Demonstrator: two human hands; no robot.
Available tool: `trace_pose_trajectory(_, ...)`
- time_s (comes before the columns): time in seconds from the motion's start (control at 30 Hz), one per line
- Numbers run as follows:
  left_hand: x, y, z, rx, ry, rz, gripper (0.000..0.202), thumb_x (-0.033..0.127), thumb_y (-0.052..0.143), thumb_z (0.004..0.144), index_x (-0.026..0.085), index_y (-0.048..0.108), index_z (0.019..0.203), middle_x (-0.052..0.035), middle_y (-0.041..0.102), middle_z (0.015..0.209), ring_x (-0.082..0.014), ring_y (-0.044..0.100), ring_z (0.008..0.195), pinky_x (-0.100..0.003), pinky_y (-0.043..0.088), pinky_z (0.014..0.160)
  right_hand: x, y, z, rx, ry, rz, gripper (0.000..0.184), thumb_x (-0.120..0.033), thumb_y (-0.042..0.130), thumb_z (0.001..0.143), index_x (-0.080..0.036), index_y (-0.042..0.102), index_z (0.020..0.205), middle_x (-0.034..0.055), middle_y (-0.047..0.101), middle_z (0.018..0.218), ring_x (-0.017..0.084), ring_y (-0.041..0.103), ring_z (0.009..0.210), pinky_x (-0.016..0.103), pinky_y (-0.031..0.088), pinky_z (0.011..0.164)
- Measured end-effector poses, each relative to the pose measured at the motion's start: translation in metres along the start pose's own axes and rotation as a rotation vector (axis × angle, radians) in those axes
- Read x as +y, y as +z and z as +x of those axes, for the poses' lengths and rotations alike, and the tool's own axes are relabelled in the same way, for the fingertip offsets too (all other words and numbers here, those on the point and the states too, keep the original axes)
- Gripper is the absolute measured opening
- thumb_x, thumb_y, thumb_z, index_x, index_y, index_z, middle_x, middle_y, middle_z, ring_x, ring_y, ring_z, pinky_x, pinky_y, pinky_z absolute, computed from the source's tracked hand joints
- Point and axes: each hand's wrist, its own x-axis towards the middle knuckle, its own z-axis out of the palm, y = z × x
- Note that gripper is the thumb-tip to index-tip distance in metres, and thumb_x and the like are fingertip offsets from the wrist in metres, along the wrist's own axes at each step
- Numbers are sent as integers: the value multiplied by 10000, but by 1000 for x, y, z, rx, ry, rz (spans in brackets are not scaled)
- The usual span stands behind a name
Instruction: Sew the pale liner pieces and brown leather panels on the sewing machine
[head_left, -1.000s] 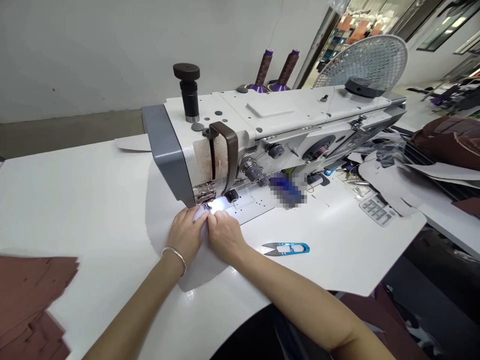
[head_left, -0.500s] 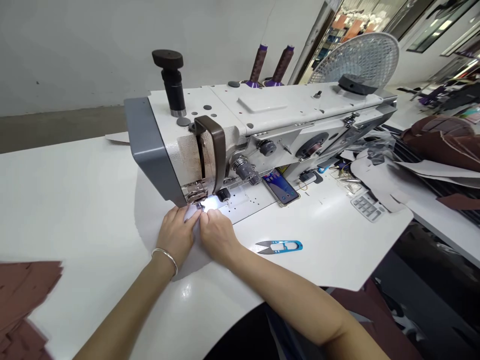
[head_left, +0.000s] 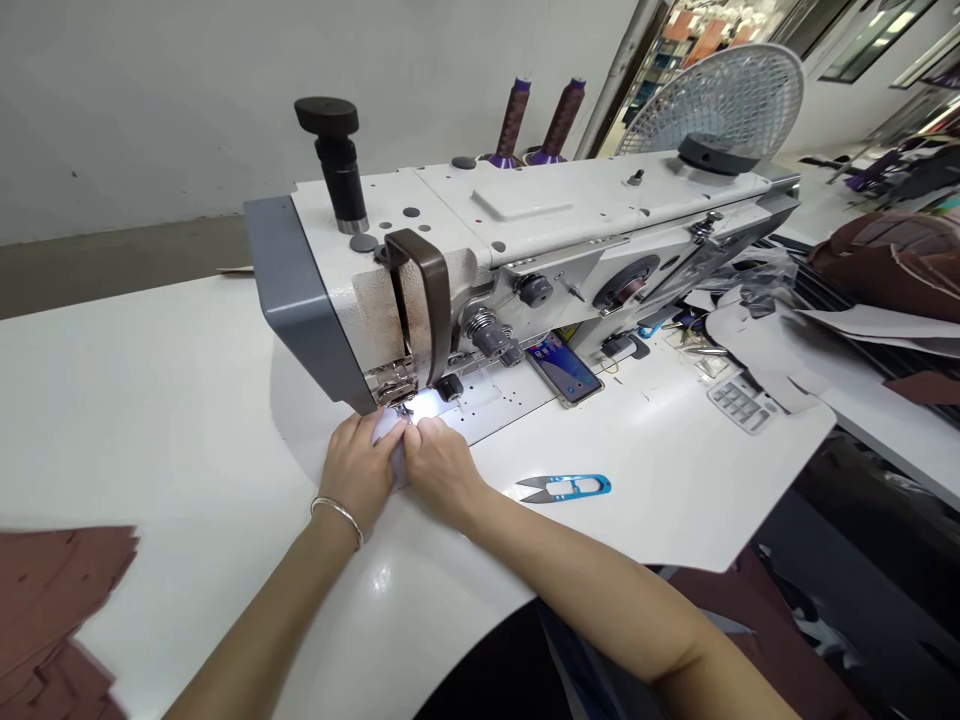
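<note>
My left hand [head_left: 358,470], with a silver bangle on the wrist, and my right hand [head_left: 441,465] lie side by side on a white piece of material [head_left: 300,410] spread on the table. Their fingertips are pressed onto it just in front of the presser foot [head_left: 401,408] of a white and grey industrial sewing machine [head_left: 480,260]. A small lamp lights the needle area. The fingers of both hands are bent and close together, holding the piece down. Most of the piece near the needle is hidden under my hands.
Blue thread snips [head_left: 566,487] lie right of my right hand. A phone [head_left: 564,368] rests by the machine base. Stacked reddish-brown cut pieces [head_left: 52,610] sit at the near left. Thread cones [head_left: 525,120], a fan [head_left: 712,100] and cluttered material [head_left: 885,260] stand at the back right.
The white piece has fed forward under the foot, so less of it shows behind my hands. My hands stayed at the needle; the view shifted slightly.
</note>
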Motion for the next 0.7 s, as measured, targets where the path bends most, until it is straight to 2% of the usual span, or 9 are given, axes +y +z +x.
trace_pose_trajectory(0.17,6,-5,0,11,6,29,336,131,422,831,194,650,1069,-139,601,1147,-282,497,1065,-424,426,884,1,2,0,23,-12,7,208,-41,362,854,-135,545,879,83,565,781,193,488,697,280,376,571)
trace_pose_trajectory(0.4,21,-9,-2,73,40,110,261,96,424,815,121,660,923,-124,664,1003,-270,554,947,-388,457,788,3,-4,0,15,-40,15,187,-78,372,865,-142,544,830,85,550,776,202,479,711,285,347,556)
trace_pose_trajectory(0.7,4,3,2,-10,2,-7,340,124,362,837,109,610,1069,-159,607,1160,-268,511,1097,-444,422,959,5,4,1,36,13,36,205,-91,355,896,-161,547,908,70,550,815,188,463,755,266,299,524)
